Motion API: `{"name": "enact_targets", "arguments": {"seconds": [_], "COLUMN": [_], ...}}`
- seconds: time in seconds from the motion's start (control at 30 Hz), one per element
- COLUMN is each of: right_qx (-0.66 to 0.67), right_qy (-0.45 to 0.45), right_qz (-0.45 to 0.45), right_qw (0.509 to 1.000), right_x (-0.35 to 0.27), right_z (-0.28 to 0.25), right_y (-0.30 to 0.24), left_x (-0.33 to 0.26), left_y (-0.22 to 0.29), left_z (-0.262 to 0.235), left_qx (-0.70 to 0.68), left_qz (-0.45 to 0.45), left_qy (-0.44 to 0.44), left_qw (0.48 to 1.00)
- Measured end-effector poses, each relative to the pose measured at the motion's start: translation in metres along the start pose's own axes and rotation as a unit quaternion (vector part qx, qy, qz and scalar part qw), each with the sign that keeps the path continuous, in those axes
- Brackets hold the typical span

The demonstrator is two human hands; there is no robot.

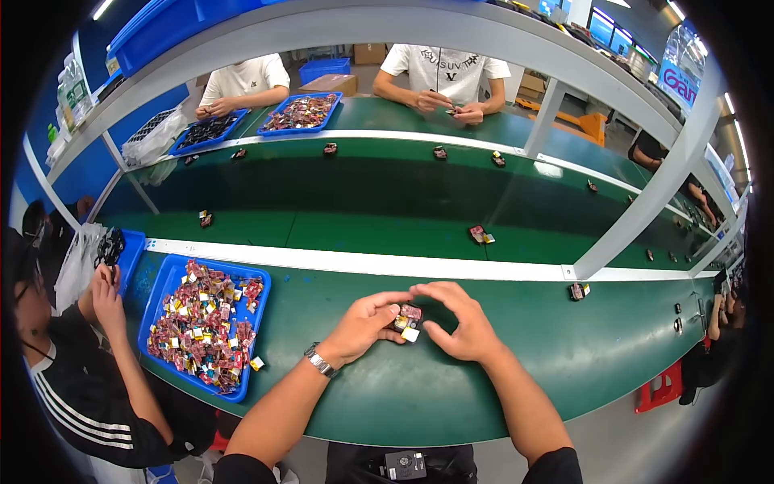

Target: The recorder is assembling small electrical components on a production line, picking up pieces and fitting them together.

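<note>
to the right of the blue tray (166,278), a small circuit module (411,313) sits between the two hands; the left hand (364,324) pinches its tray-side edge, fingers narrowed on it, while the right hand (465,327), farther from the tray, arches with thumb and fingers wide apart, and whether they touch the module i cannot tell. a broad stretch of smooth, faintly glossy green tabletop (387,395) runs rightward from the tray past both forearms, its near edge bowing toward the body. beyond the tray a flat white rail (363,263) bounds the far edge, and a similar dark module (577,291) lies near that rail, well right of the tray. the tray itself is shallow, smooth-walled and round-cornered, heaped with a jagged pile (201,327) of reddish boards, white tags and yellow bits, one tagged piece (257,363) lying at its right rim.
</note>
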State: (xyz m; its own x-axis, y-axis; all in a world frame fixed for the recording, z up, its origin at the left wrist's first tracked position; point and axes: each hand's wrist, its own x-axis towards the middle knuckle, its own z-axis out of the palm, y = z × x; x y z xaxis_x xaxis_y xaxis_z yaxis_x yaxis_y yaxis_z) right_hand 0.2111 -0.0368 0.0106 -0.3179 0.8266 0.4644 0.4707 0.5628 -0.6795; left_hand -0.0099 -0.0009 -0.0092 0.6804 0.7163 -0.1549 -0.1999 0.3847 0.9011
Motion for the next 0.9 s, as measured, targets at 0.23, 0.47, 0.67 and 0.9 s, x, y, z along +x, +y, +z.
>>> {"name": "enact_targets", "arguments": {"seconds": [0.23, 0.47, 0.67, 0.9], "right_qx": [-0.038, -0.1, -0.165, -0.12], "right_qy": [0.073, 0.039, 0.05, 0.043], "right_qz": [0.042, -0.006, -0.044, -0.034], "right_qw": [0.996, 0.994, 0.984, 0.991], "right_x": [0.001, 0.003, 0.005, 0.009], "right_z": [0.024, 0.015, 0.021, 0.017], "right_y": [-0.018, -0.015, -0.011, -0.014], "left_x": [0.002, 0.002, 0.002, 0.002], "left_y": [-0.004, -0.003, -0.004, -0.004], "left_z": [0.004, 0.005, 0.006, 0.01], "left_qx": [-0.036, -0.039, -0.016, 0.008], "left_qz": [0.049, 0.055, 0.043, 0.049], "left_qy": [0.045, 0.057, 0.067, 0.07], "left_qw": [0.997, 0.996, 0.997, 0.996]}}
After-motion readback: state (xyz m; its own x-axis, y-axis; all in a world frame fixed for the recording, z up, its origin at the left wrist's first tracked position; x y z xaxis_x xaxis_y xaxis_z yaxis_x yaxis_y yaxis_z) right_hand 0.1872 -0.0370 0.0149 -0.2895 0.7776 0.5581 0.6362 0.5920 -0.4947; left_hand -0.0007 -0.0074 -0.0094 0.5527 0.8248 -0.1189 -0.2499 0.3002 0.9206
